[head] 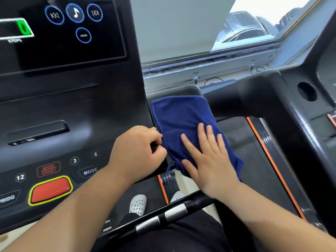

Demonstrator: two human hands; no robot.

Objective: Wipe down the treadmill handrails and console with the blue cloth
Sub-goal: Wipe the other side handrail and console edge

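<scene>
Console (72, 99) fills the left. Blue cloth (181, 117) is spread flat on the black side rail (172, 90), touching the console's right edge. Right hand (212, 160) lies flat on the cloth's near end, fingers straight, pressing. Left hand (134, 151) has its fingers curled, gripping the console's lower right corner. Red button (51, 190) sits at the console's near edge.

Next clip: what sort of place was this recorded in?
Probably a gym: a black treadmill console with a large red button, a second black treadmill alongside with an orange-edged belt, and a window overlooking parked cars.
</scene>
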